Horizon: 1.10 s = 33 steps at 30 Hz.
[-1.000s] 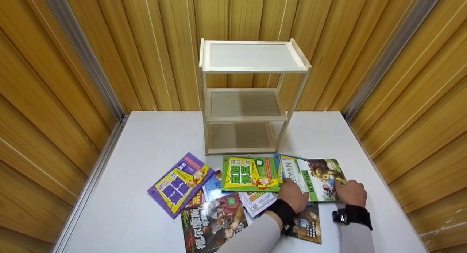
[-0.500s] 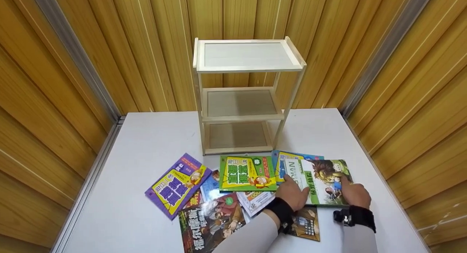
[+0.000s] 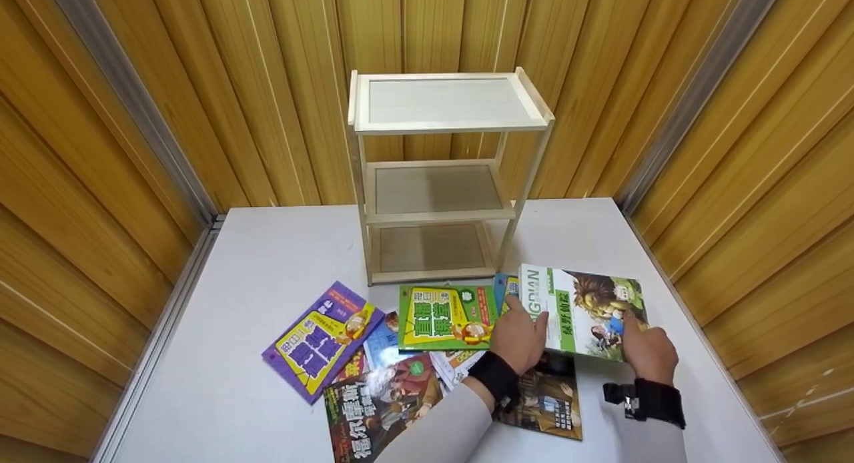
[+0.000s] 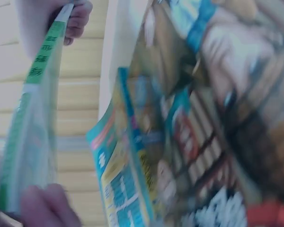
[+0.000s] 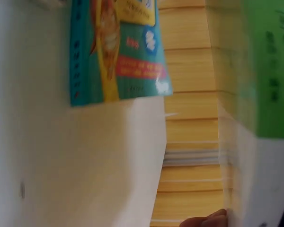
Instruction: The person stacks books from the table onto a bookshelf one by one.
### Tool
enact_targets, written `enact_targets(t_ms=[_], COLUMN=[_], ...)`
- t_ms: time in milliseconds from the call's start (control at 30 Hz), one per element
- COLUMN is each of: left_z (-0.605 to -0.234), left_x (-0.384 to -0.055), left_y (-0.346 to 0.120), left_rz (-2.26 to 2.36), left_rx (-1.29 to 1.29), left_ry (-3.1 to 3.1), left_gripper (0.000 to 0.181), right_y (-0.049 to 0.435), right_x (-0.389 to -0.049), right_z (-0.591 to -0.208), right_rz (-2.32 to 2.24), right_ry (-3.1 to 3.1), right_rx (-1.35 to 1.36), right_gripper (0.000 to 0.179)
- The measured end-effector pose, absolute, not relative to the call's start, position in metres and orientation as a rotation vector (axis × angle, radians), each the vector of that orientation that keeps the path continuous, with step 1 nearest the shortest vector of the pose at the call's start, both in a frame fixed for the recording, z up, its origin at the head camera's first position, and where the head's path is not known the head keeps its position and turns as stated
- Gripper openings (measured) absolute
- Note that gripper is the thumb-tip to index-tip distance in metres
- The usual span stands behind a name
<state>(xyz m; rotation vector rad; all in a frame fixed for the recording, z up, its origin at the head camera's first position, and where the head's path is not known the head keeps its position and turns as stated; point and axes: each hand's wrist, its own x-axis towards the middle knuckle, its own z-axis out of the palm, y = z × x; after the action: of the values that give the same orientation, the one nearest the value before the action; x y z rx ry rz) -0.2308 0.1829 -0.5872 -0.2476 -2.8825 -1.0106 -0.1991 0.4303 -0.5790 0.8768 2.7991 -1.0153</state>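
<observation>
A thick white-and-green book (image 3: 560, 309) with a lion on its cover is held up off the pile. My left hand (image 3: 519, 337) grips its left side, and my right hand (image 3: 650, 353) grips the right edge with the thumb over the cover. The left wrist view has the book's green-and-white spine (image 4: 40, 75) nearly edge-on, fingers at both ends. In the right wrist view the same spine (image 5: 274, 71) fills the right side, blurred. A blue book (image 3: 505, 286) lies mostly hidden under it. Beside my left hand is a green book (image 3: 444, 316).
A three-tier wooden shelf (image 3: 454, 103) stands behind the books. A purple book (image 3: 323, 343) lies at left, a dark comic-style book (image 3: 383, 406) in front, and another brown book (image 3: 550, 403) beneath my left wrist. Wood-patterned walls (image 3: 100, 183) enclose the white table (image 3: 193, 383).
The lion-cover book first slid right and toward me over the blue book, then rose off the pile with its near edge tilting up. Both hands moved with it.
</observation>
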Motion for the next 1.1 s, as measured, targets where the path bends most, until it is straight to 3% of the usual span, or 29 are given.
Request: enact_targets(t_ms=[300,567,800,1100], left_z=[-0.573,-0.579,-0.581,-0.592], left_x=[-0.243,-0.243,-0.236,-0.223], left_y=[0.13,0.067,0.014,-0.035], left_rz=[-1.28,-1.105,-1.011,-0.963], left_rx=[-0.191,-0.178,-0.093,0.003], left_ry=[-2.995,-2.947,-2.854,-2.75], left_gripper=[0.07,0.056,0.047,0.041], right_y=[0.38,0.324,0.272,0.223], right_x=[-0.197,-0.2,-0.215,-0.221], right_z=[-0.576,-0.574,-0.589,-0.594], right_rz=[-1.094,-1.147,-1.162,-1.204], right_ry=[2.953,2.938,2.963,2.936], right_rx=[0.792,0.562,0.475,0.288], right_gripper=[0.084,0.077,0.052,0.059])
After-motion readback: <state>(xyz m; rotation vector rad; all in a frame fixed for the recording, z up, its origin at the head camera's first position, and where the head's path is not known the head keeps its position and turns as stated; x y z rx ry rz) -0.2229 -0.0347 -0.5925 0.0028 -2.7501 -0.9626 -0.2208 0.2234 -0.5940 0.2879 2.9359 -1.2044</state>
